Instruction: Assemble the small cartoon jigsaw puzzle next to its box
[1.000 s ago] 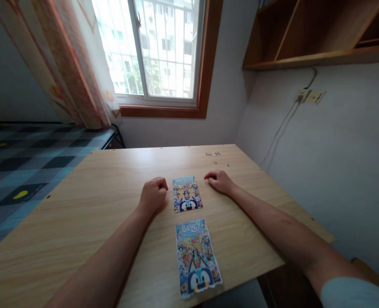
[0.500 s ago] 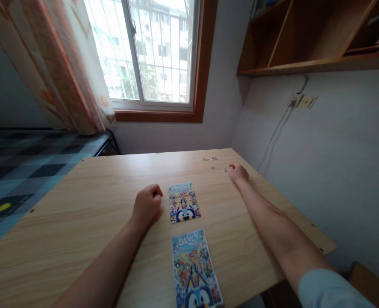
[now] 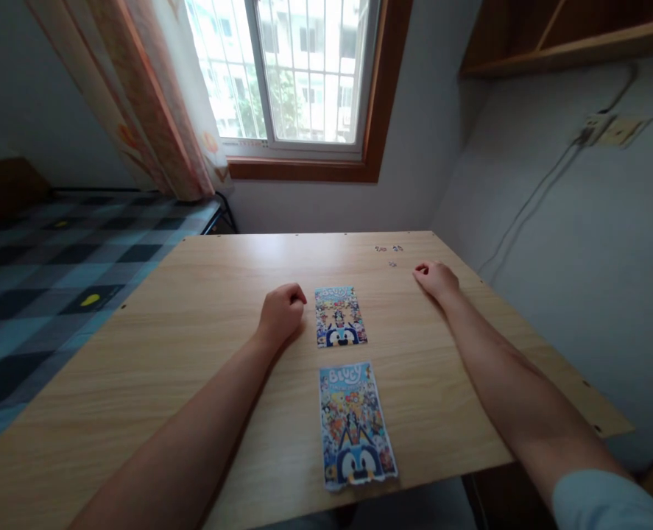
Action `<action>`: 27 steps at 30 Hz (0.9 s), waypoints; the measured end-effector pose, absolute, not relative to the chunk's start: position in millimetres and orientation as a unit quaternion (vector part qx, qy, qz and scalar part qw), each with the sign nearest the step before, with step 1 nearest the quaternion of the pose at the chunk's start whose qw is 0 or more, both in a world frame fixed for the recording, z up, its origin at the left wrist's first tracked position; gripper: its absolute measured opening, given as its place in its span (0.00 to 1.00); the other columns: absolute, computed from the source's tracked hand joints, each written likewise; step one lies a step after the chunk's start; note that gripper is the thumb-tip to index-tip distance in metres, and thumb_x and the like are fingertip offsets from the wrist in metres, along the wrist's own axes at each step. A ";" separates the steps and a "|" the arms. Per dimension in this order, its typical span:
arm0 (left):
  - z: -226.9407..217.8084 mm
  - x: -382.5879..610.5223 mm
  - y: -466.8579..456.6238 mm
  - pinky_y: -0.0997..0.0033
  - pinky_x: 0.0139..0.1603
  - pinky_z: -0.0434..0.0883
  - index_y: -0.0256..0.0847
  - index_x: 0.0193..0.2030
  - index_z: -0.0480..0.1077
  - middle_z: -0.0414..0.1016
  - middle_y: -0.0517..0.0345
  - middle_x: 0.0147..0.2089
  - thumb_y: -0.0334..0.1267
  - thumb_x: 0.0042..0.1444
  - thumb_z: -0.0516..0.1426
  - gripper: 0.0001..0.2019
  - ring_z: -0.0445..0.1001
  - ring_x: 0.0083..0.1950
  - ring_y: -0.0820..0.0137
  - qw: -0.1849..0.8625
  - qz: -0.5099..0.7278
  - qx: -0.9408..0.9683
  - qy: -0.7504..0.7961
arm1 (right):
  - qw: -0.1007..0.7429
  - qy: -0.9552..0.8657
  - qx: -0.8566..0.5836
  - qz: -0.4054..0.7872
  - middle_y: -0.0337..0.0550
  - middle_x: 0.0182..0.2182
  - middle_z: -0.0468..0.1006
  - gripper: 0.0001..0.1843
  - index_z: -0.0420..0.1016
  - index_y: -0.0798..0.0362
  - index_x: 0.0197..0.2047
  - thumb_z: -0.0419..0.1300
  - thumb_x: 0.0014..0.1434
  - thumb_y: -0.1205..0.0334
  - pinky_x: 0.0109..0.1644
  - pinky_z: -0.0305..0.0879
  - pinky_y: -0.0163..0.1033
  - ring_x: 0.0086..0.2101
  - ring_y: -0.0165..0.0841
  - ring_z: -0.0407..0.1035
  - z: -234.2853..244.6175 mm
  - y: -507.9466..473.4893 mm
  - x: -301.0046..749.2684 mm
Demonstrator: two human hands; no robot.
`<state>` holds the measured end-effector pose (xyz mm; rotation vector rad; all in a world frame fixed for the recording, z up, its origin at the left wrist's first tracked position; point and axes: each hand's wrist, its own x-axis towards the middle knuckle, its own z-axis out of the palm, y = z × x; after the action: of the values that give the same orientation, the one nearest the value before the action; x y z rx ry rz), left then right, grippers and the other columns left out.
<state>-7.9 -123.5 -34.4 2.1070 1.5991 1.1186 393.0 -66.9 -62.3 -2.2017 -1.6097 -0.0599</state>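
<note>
A small, almost finished picture puzzle (image 3: pixel 340 316) lies in the middle of the wooden table (image 3: pixel 193 324). Closer to me lies a larger printed card (image 3: pixel 355 423) with the same blue cartoon picture. My left hand (image 3: pixel 280 312) rests as a loose fist on the table, just left of the puzzle. My right hand (image 3: pixel 436 279) is curled shut on the table to the right, close to a few loose puzzle pieces (image 3: pixel 389 251) near the far edge. What its fingers hold, if anything, is hidden.
A window (image 3: pixel 298 73) with a patterned curtain (image 3: pixel 154 103) is behind the table. A bed with a checked cover (image 3: pixel 50 272) stands at the left. The wall on the right carries a socket with a cable (image 3: pixel 607 129) and a wooden shelf (image 3: pixel 569 37).
My right hand went from beside the puzzle out to the loose pieces at the far right and has drawn back slightly. The left hand stayed put. The view shifted.
</note>
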 end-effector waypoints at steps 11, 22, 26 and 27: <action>-36.1 -0.7 -129.9 0.68 0.39 0.69 0.41 0.24 0.72 0.76 0.58 0.29 0.24 0.49 0.52 0.11 0.72 0.34 0.67 0.086 0.356 0.794 0.486 | 0.366 -0.580 -0.695 0.215 0.46 0.32 0.80 0.15 0.80 0.57 0.42 0.66 0.54 0.57 0.27 0.63 0.34 0.25 0.29 0.68 -45.3 -77.8 379.6; -16.9 15.9 -157.5 0.64 0.45 0.72 0.40 0.43 0.76 0.78 0.53 0.40 0.39 0.64 0.55 0.09 0.75 0.41 0.67 0.036 0.353 0.872 0.337 | 0.236 -0.665 -0.408 0.580 0.38 0.27 0.80 0.13 0.75 0.52 0.38 0.70 0.54 0.55 0.16 0.60 0.30 0.16 0.23 0.64 -5.6 -126.5 273.6; -12.1 17.8 -162.4 0.63 0.45 0.74 0.40 0.44 0.75 0.78 0.51 0.43 0.47 0.63 0.59 0.12 0.76 0.43 0.65 0.013 0.348 0.886 0.306 | 0.222 -0.694 -0.362 0.581 0.33 0.21 0.77 0.16 0.71 0.52 0.34 0.72 0.53 0.53 0.18 0.62 0.28 0.17 0.23 0.67 -0.2 -138.2 255.9; -11.7 18.0 -163.1 0.62 0.46 0.74 0.40 0.44 0.75 0.79 0.51 0.43 0.48 0.63 0.59 0.13 0.76 0.43 0.65 0.007 0.344 0.890 0.299 | 0.224 -0.699 -0.354 0.579 0.32 0.20 0.76 0.16 0.71 0.52 0.34 0.72 0.53 0.52 0.18 0.62 0.27 0.17 0.24 0.67 0.0 -139.2 254.0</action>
<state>18.0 -163.1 -11.7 2.7838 0.9357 1.0771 254.0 -139.2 0.0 -0.9774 -1.9304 1.5984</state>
